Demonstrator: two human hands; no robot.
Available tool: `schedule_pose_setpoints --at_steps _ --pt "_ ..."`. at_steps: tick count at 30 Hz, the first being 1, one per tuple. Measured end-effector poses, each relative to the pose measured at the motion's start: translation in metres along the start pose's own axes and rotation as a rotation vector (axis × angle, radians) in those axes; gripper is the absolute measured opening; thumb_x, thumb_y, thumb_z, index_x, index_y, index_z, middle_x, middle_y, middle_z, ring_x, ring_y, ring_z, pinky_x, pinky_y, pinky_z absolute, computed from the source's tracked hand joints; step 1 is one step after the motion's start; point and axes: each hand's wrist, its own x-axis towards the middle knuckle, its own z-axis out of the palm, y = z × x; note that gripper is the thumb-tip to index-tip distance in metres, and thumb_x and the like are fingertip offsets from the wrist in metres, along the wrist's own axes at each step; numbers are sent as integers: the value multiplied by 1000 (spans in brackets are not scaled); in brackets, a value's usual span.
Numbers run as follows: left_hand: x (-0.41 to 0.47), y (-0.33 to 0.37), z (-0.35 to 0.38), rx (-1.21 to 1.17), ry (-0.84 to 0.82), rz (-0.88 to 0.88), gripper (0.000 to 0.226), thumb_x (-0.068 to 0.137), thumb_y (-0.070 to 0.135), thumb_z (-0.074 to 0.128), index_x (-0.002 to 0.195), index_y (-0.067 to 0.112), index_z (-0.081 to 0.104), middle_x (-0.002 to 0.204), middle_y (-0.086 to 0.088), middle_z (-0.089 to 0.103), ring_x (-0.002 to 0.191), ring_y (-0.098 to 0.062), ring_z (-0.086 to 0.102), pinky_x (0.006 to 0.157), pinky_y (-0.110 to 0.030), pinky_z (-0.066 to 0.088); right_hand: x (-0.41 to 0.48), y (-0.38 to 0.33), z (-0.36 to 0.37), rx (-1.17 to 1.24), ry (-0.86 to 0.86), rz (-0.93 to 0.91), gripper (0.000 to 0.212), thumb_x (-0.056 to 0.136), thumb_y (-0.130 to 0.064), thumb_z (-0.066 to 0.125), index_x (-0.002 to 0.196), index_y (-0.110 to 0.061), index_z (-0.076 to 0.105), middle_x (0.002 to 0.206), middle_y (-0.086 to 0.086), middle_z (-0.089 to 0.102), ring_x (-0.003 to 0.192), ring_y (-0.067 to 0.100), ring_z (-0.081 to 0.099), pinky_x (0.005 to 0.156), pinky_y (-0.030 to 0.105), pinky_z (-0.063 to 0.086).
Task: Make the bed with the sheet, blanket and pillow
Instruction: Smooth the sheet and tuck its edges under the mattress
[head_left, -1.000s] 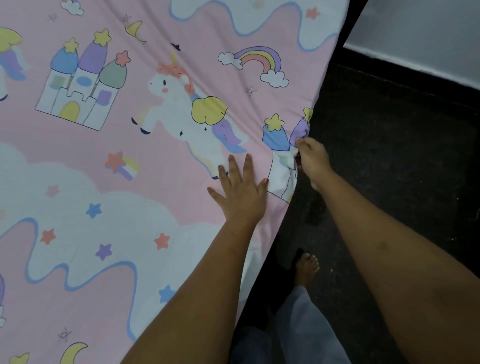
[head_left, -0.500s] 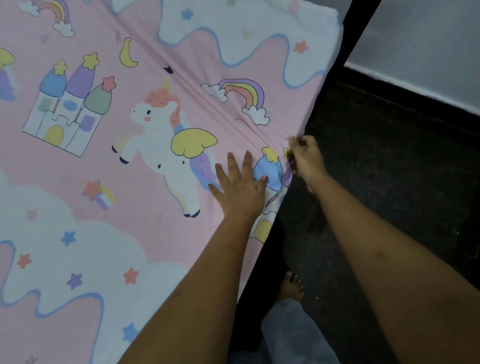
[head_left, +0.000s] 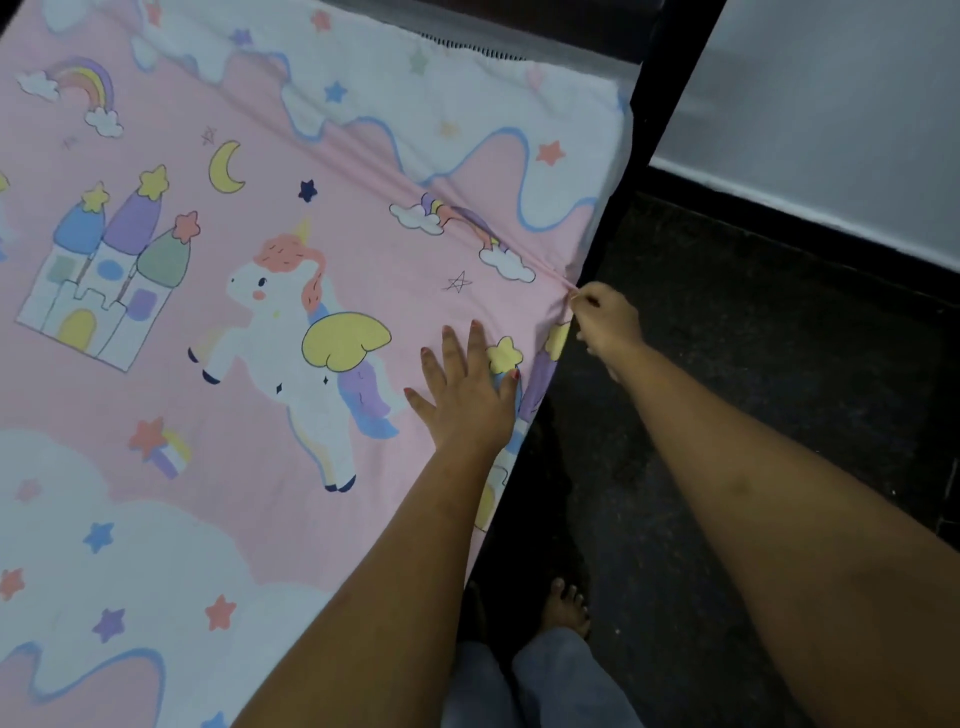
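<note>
The unicorn sheet covers the bed. The left hand lies open and flat on it by the bed's right edge. Just past it, the right hand pinches the sheet's edge. A crease runs from that pinch toward the far left, so the pull likely goes outward.

Dark speckled floor filling the right half of the frame, pale grey wall at upper right, black skirting strip along its base, dark bed frame running diagonally down from top centre, dim, even indoor light
</note>
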Motion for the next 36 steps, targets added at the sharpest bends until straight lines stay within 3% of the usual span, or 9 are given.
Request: schedule_pose_setpoints --at_steps 5,10,15,20,24,28,31,36 --pt "23 21 -9 -32 3 4 66 97 51 31 151 31 -3 160 -1 -8 145 -34 -8 112 -62 8 17 -26 -13 145 -40 49 37 98 -47 39 115 -16 48 106 4 56 89 20 53 59 27 43" --pt "54 45 -15 -22 26 34 65 97 51 30 151 33 -3 159 -1 -10 145 -33 -9 111 -62 8 37 -43 -7 68 64 -84 28 99 -25 45 94 1 56 93 15 58 85 22 54 71 31 42" --pt "72 56 -19 2 9 62 69 96 53 28 151 29 -7 159 1 -12 145 -34 -12 111 -61 8 34 -30 -19 -150 243 -189 25 99 -26 45 85 -9 57 82 4 57 76 21 53 61 30 36" --pt "97 50 -25 27 11 100 69 96 55 26 150 31 -9 159 4 -14 145 -30 -14 111 -62 5 71 -48 -28 -286 337 -67 26 99 -32 42 88 -15 59 84 3 57 77 23 54 62 30 41" --pt "122 57 -30 -25 20 112 66 95 58 26 150 35 -5 159 2 -10 145 -30 -13 111 -62 2 79 -44 -15 -54 360 -47 25 96 -30 46 81 -15 57 79 2 58 77 22 56 65 32 43" --pt "138 67 -31 -52 57 109 66 94 60 24 149 38 -7 159 4 -11 145 -30 -13 110 -63 1 95 -55 -29 201 378 -103 19 97 -26 51 109 -13 55 78 -5 53 71 8 53 67 23 39" --pt "153 75 -37 -49 73 105 64 96 57 25 150 38 -3 160 5 -8 146 -30 -9 111 -61 3 128 -79 -49 27 422 -235 41 95 -36 52 130 -15 45 77 -2 54 72 12 55 65 25 42" --pt "181 79 -55 -22 67 114 61 98 52 27 151 32 4 160 4 -2 147 -25 -5 112 -59 3 167 -111 -69 -655 441 -378 50 95 -52 43 135 -22 41 105 13 67 93 37 63 71 38 49"
